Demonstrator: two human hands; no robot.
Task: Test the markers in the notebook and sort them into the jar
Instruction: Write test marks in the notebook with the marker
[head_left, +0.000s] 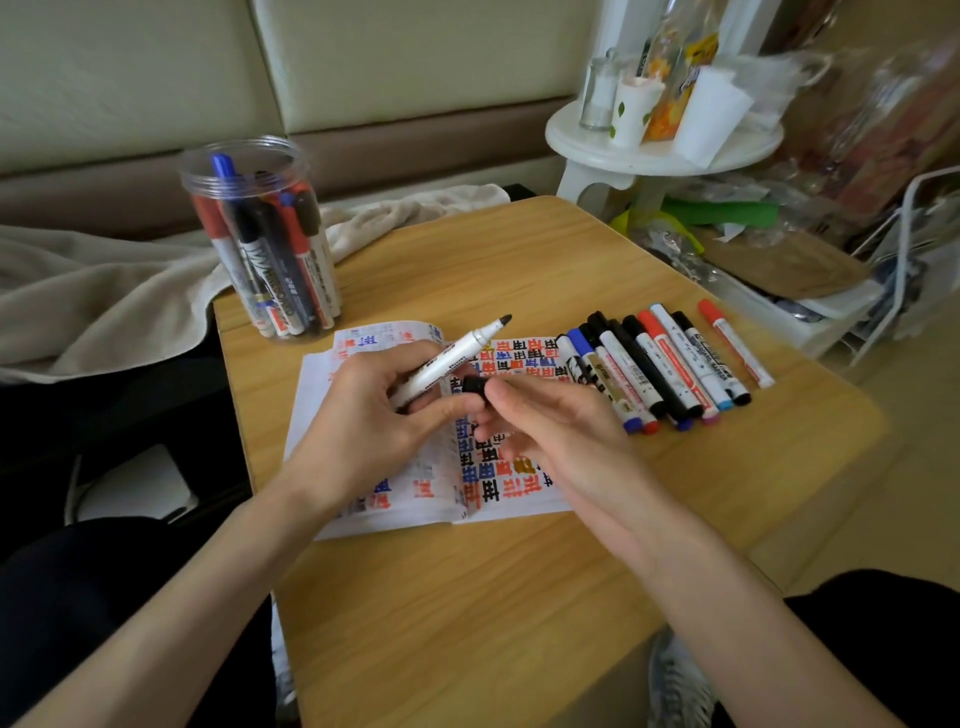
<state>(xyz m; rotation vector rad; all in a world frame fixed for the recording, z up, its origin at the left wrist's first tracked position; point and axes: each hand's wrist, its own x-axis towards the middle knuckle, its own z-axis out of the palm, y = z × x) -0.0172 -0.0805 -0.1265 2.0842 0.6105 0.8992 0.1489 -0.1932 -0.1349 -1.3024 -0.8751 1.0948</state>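
Observation:
My left hand grips an uncapped white marker with its black tip pointing up and to the right. My right hand pinches the marker's black cap just below the barrel. Both hands hover over the open notebook, whose pages are covered with black, red and blue test marks. A clear plastic jar at the table's back left holds several markers standing upright. A row of several capped markers lies on the table to the right of the notebook.
The small wooden table has a beige blanket to its left. A white round side table with cups and a bottle stands behind on the right, beside cluttered bags and a white rack.

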